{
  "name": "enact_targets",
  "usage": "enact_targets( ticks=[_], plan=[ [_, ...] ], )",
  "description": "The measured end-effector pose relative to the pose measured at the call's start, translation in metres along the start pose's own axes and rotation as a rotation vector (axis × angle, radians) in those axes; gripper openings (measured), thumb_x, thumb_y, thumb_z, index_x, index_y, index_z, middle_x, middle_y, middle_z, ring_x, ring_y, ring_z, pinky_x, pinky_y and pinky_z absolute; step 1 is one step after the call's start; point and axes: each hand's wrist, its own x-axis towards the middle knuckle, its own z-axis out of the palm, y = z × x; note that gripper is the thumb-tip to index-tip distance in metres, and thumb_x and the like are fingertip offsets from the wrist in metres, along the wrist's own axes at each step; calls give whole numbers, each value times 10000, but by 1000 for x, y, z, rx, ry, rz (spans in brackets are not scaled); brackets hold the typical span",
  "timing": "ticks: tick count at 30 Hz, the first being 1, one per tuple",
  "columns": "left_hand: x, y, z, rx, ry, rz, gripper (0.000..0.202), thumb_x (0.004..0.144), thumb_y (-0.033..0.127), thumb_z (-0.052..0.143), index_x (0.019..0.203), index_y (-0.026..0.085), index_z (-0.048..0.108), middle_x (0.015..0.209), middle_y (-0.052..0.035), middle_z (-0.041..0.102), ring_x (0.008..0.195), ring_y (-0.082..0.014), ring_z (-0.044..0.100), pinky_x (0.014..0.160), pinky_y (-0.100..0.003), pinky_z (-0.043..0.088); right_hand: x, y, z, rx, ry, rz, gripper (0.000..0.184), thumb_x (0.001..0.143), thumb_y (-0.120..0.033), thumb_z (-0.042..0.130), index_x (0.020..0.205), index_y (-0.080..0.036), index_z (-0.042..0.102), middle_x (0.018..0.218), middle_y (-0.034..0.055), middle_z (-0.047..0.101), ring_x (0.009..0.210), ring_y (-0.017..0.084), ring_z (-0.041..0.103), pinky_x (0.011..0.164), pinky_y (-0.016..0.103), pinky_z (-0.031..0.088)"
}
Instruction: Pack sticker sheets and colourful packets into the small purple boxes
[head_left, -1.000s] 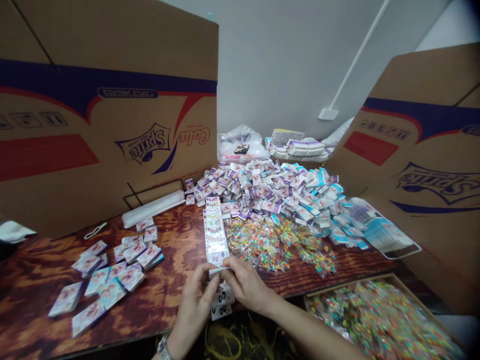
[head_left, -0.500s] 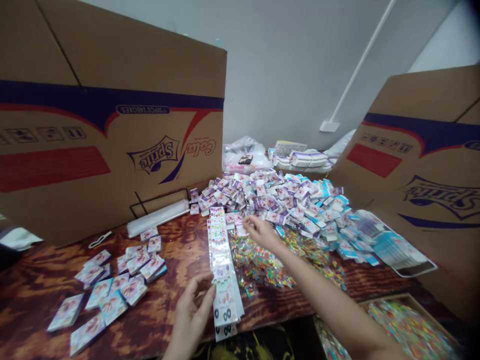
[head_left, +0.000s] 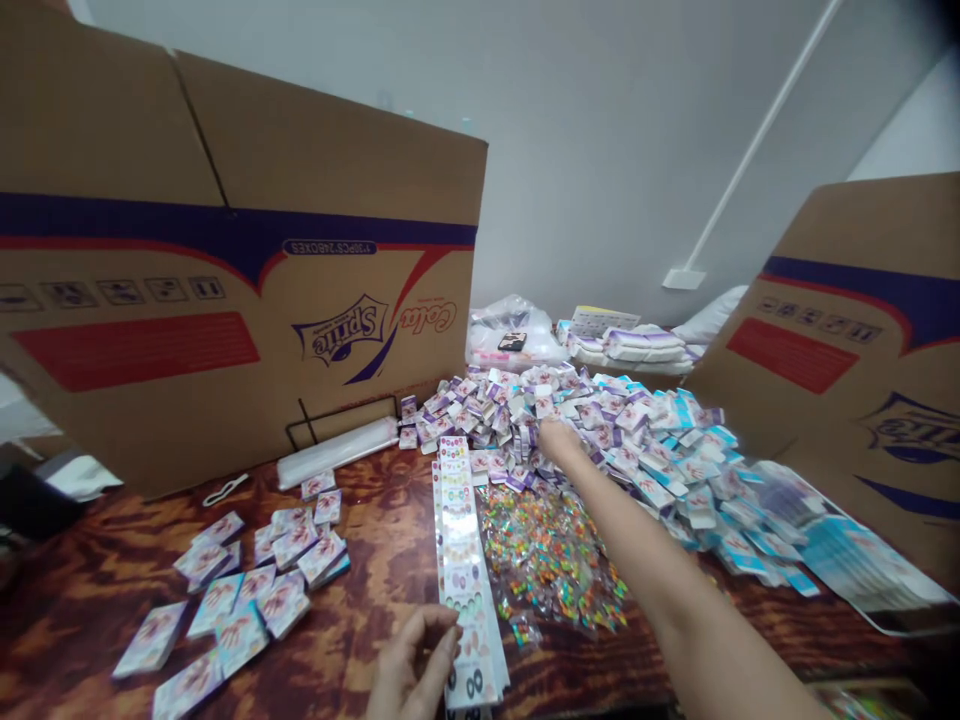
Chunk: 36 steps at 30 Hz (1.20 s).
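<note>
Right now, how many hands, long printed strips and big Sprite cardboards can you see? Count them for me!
Hands: 2 (left hand, right hand)
Long printed strips: 1 (long printed strip)
Big Sprite cardboards: 2 (Sprite cardboard on the left, Sprite cardboard on the right)
Total: 5

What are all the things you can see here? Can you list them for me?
cardboard box panels: two, brown with blue and red Sprite print, left and right
small packets: very many, white and purple, big heap at the back
flat packets: many, white and purple, on the table's left
see-through bags of colourful bits: several, multicoloured, before the heap
wooden table: one, reddish brown, under these
plastic tube: one, white, left of the heap
wire rack: one, black, by the left panel
long printed strip: one, white with coloured dots, mid-table
left hand: one, touching the strip's lower part
right hand: one, reaching into the heap
</note>
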Motion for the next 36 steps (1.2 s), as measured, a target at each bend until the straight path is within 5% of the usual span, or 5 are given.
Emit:
enact_targets(
  ticks=[8,17,27,33,36],
  plan=[
    [1,16,-2,357,-14,314,247,878,342,468,1029,182,581,952,-100,650,857,-207,624,739,-302,518,-63,26,-29,164,-10,-162,300,921,-357,439,1109,-157,560,959,108,631,850,204,612,690,296,484],
    [8,18,9,889,43,773,620,824,102,443,1405,123,228,1297,-184,471,1225,-277,421,988,-460,397,-227,-19,38,1287,-637,-464,327,804,-486,579,914,-178,571,653,-27,517,491,70,448,429,177,352],
    [-11,20,-24,310,-205,145,443,814,353,572,1221,202,482,1176,-108,589,1075,-234,563,926,-376,457,-223,33,65,1024,-231,-398,286,862,-445,509,792,-178,585,659,-21,541,543,98,472,506,203,353],
    [-25,37,0,-231,-465,-158,487,671,397,716,1115,230,607,1506,-88,159,1057,-296,530,641,-319,543,-244,15,61,990,-23,-498,176,889,-347,495,891,-203,596,821,16,630,756,151,581,681,251,424],
    [-26,33,0,-323,-458,-234,521,678,373,719,1153,201,592,1355,-140,420,909,-235,562,619,-303,530,-254,-2,64,979,-23,-577,173,891,-339,498,867,-210,610,787,13,637,738,151,590,685,259,429]
  ],
)
